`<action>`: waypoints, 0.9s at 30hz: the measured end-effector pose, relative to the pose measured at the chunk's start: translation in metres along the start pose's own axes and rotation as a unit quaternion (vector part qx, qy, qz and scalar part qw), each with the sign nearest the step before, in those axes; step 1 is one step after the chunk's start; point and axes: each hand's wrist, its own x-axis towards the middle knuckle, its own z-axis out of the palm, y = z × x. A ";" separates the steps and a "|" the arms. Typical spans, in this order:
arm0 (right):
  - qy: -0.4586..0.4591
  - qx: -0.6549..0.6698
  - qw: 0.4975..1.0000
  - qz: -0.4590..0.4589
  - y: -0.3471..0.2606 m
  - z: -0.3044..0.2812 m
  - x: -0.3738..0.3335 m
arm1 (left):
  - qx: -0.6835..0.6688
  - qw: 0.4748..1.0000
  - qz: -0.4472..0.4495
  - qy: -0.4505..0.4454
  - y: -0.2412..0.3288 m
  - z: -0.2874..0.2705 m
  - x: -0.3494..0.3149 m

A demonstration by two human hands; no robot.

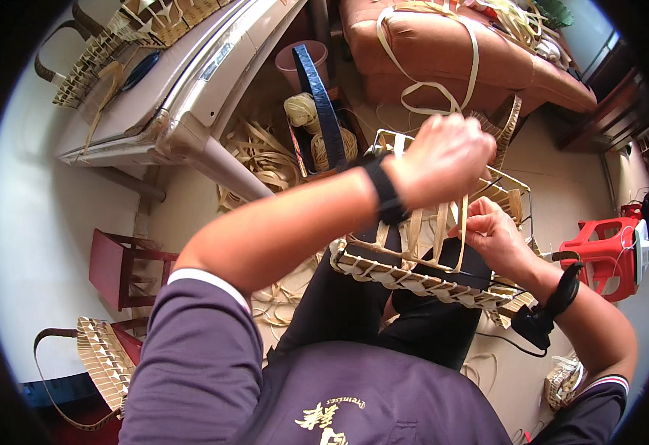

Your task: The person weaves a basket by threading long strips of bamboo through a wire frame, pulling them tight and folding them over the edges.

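Note:
A half-woven basket with a thin wire frame rests across my lap, pale strips crossing its open side. Above its far part, my left hand is closed and slightly blurred; its fingertips face away, so what they grip is hidden. My right hand pinches at a pale flat weaving strip inside the frame, thumb and forefinger together. Up from behind my left hand, a long loose strip loops toward the sofa. A brown curved handle stands beyond the frame.
An orange-brown sofa bears heaped strips. Left of it are a pink bin, a box with strip coils and loose strips on the floor. A red stool stands right; a finished basket lies lower left.

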 end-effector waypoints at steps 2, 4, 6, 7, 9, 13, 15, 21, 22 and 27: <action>0.058 -0.123 0.990 -0.032 0.001 0.001 -0.007 | -0.195 0.978 -0.032 -0.069 0.041 -0.031 -0.038; -0.104 0.085 0.990 -0.050 0.003 -0.001 0.001 | -0.289 0.922 -0.094 -0.241 0.070 -0.050 -0.080; -0.148 0.126 0.966 0.170 0.005 0.003 0.005 | -0.396 0.883 -0.099 -0.233 0.077 -0.022 -0.140; -0.150 0.214 0.950 0.173 0.012 0.005 0.005 | -0.366 0.910 -0.116 -0.157 0.083 -0.003 -0.166; -0.186 0.327 0.909 0.179 0.022 0.000 0.007 | -0.366 0.915 -0.160 -0.059 0.093 0.014 -0.185; -0.201 0.314 0.911 0.176 0.037 -0.010 0.023 | -0.356 0.917 -0.176 -0.010 0.097 0.042 -0.187; -0.206 0.312 0.912 0.167 0.031 -0.007 0.029 | -0.540 0.751 -0.373 -0.072 0.101 0.043 -0.177; -0.217 0.358 0.892 0.172 0.044 -0.001 0.031 | -0.600 0.659 -0.452 -0.041 0.099 0.064 -0.152; -0.214 0.359 0.892 0.170 0.043 -0.001 0.028 | -0.577 0.679 -0.452 -0.042 0.097 0.075 -0.157; -0.017 0.221 0.971 0.085 0.025 0.013 0.001 | -0.502 0.741 -0.445 0.020 0.108 0.070 -0.162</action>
